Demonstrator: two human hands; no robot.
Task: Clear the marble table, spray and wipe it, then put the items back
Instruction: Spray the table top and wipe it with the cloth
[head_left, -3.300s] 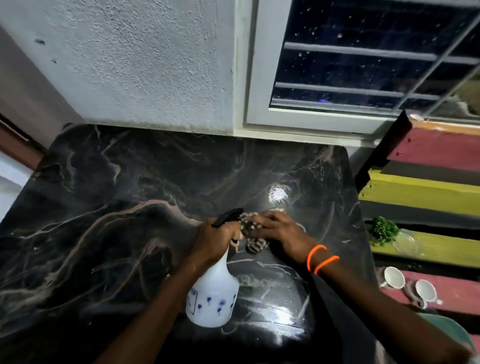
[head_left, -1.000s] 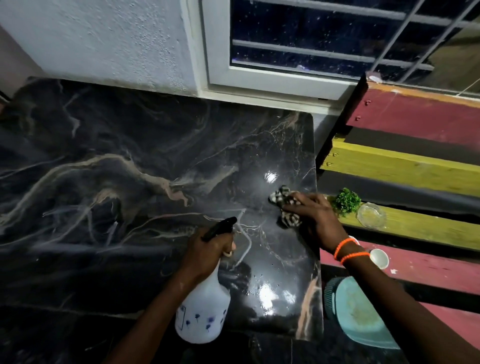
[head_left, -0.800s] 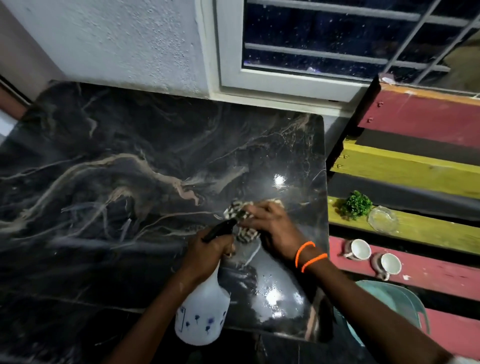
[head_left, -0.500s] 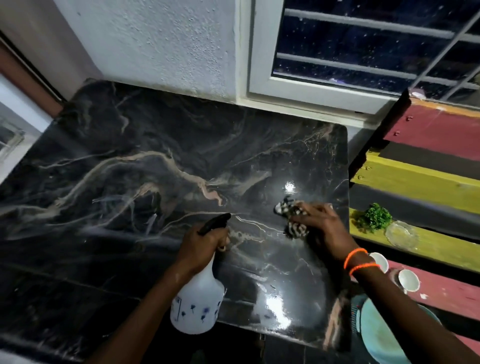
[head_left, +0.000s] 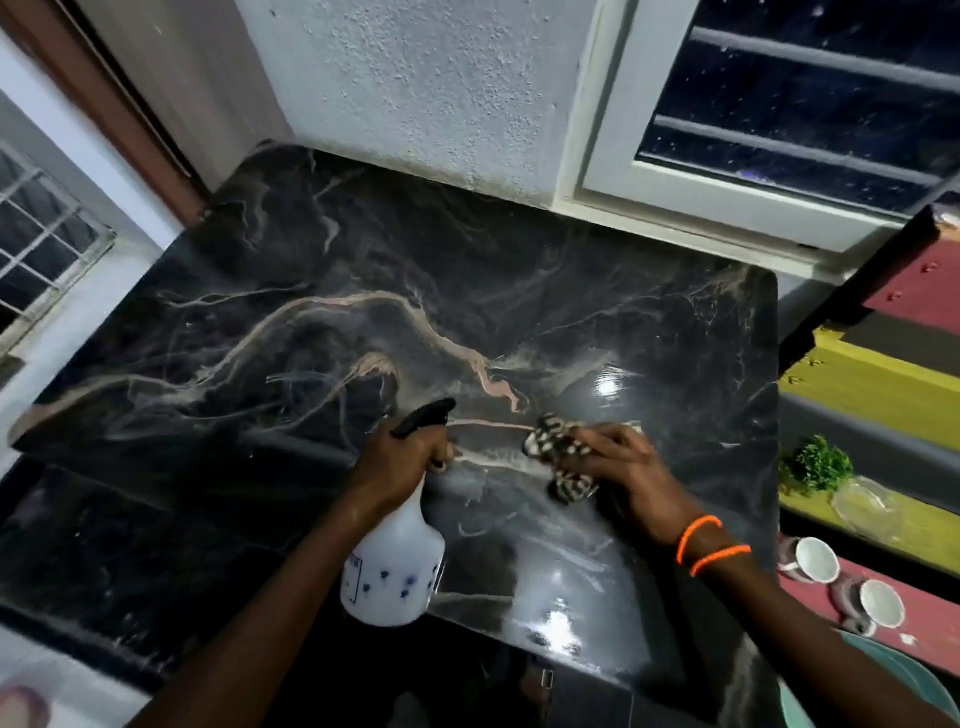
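A: A rough white plastered wall (head_left: 415, 88) is seen, with a barred window (head_left: 800, 104) gone dark.

B: Yep, red and yellow painted wooden slats (head_left: 872, 384) are lined up right.

I'm seeing the right hand (head_left: 618, 467) covering much of the spotted cloth (head_left: 558, 457), and the left hand's (head_left: 400, 457) grip is hiding the spray bottle's (head_left: 395, 571) neck. The teal bowl (head_left: 883, 675) is running off the lower right edge. A pinkish blur (head_left: 21, 706) is sitting unreadable at bottom left.
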